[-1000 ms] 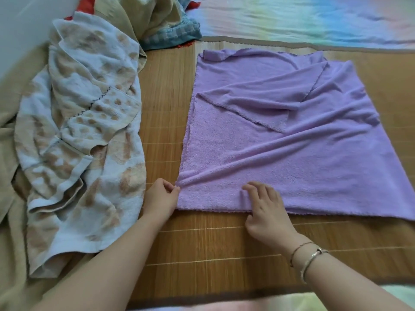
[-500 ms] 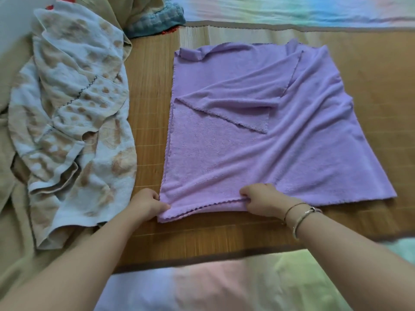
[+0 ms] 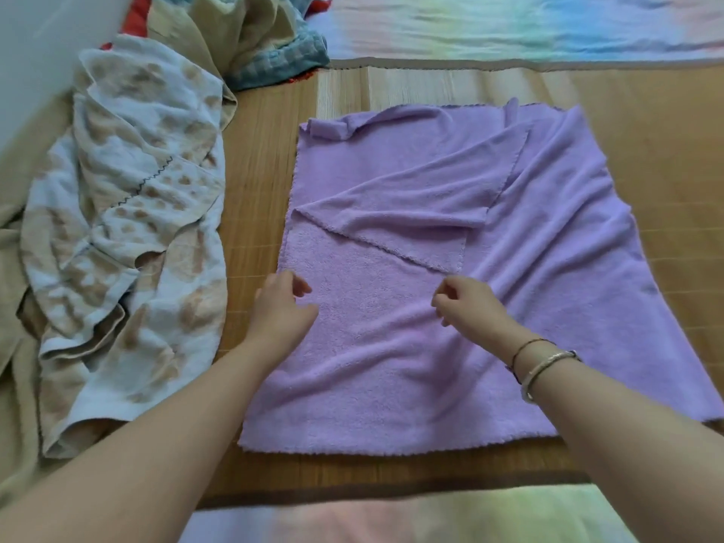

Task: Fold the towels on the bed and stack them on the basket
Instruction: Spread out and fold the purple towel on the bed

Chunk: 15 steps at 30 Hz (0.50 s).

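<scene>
A purple towel [image 3: 450, 315] lies spread on a bamboo mat [image 3: 258, 190], its far left corner folded over toward the middle. Both hands hover over its near half: the left hand [image 3: 280, 311] at the left edge, the right hand [image 3: 470, 307] near the middle, fingers loosely curled, holding nothing. A white towel with tan blotches [image 3: 129, 237] lies crumpled to the left. Two bracelets [image 3: 542, 364] circle the right wrist.

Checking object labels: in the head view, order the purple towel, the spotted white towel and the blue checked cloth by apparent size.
1. Purple towel, spread flat.
2. Spotted white towel, crumpled, so its true size is unsure.
3. Blue checked cloth, farther off and partly buried.
</scene>
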{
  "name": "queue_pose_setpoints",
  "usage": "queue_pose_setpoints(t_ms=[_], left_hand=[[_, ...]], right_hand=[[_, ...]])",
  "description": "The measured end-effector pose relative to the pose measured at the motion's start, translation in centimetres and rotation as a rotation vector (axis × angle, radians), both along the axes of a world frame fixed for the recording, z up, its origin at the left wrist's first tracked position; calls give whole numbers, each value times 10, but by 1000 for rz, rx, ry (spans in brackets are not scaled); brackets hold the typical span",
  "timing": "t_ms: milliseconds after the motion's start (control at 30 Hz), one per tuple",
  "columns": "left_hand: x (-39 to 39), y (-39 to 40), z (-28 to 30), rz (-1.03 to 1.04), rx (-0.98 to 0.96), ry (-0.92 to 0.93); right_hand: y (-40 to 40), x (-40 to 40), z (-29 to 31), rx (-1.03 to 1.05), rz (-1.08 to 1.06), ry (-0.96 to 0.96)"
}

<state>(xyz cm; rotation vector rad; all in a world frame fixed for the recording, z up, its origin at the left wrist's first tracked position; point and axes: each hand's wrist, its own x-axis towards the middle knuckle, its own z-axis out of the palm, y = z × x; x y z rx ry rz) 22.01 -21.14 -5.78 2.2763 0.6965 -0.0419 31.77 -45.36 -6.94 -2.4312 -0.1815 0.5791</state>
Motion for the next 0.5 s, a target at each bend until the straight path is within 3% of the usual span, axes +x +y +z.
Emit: queue_pose_setpoints(t_ms=[233, 367, 500], left_hand=[[80, -78, 8, -171, -113, 157], [113, -102, -5, -239, -92, 231], [122, -100, -19, -264, -84, 287]], right_hand=[[-28, 81, 4, 194, -129, 118], [-36, 111, -6, 232, -86, 322], [-26, 115, -20, 308, -11, 386]])
